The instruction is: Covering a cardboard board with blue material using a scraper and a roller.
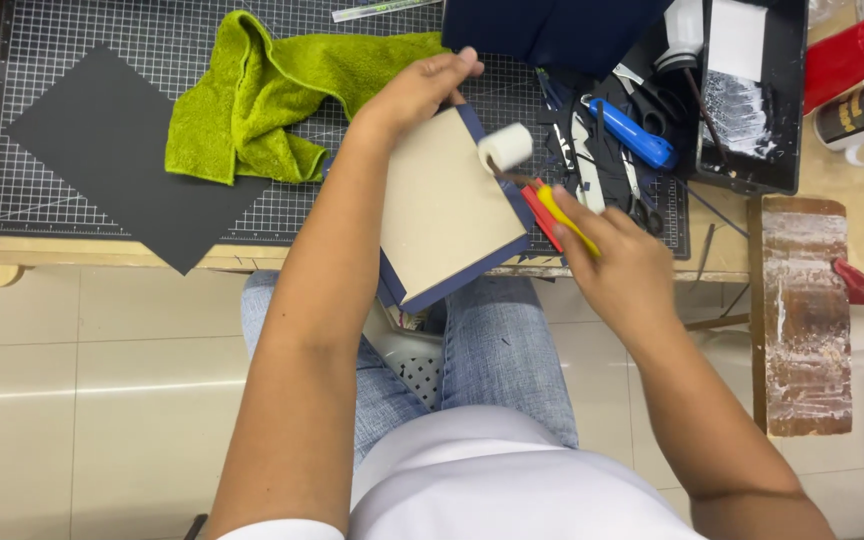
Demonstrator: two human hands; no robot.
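My left hand (pixel 414 92) grips the far edge of a tan board with a dark blue cloth border (pixel 444 210), holding it tilted over the table's front edge and above my lap. My right hand (pixel 620 262) holds a small paint roller by its yellow and red handle (pixel 560 215). Its white foam roller head (pixel 505 147) rests at the board's upper right corner.
A green towel (pixel 267 95) and a dark grey sheet (pixel 122 150) lie on the gridded cutting mat (pixel 32 60). A black tray with white glue (pixel 747 110), blue-handled cutter (pixel 632 132), scissors, dark scraps, a red-capped bottle (pixel 847 55) and a glue-stained wooden board (pixel 804 315) sit to the right.
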